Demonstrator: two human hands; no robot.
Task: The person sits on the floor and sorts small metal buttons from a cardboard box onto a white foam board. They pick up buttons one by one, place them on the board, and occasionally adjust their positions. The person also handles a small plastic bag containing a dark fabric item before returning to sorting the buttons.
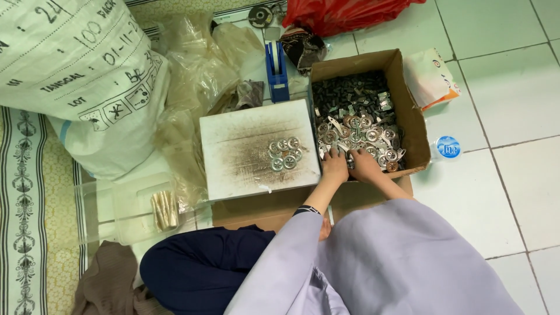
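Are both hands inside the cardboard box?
Yes, the left hand and right hand reach into the cardboard box among shiny metal pieces.

The person wears a loose pale lilac garment with wide sleeves falling to the forearms, a dark cuff edging the arm at the left hand (335, 167), bare like the right hand (364, 165), and dark navy cloth over the legs.
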